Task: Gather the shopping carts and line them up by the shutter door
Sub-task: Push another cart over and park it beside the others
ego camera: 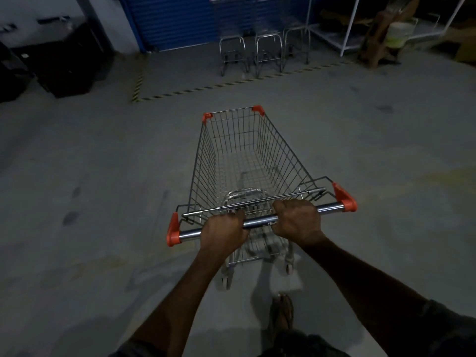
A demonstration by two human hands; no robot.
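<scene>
Curled round the handle bar (pixel 257 222) with the fingers (pixel 235 215) of left hand (pixel 222 234) and right hand (pixel 298 222). Steering an empty cart (pixel 231 150), well short of the parked carts (pixel 266 45) by the shutter door (pixel 175 21). Risks ramming that row askew if shoved hard.

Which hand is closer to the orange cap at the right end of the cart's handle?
Right. The right hand grips the handle bar just short of that orange cap; the left hand grips the bar farther along, nearer the opposite end.
</scene>
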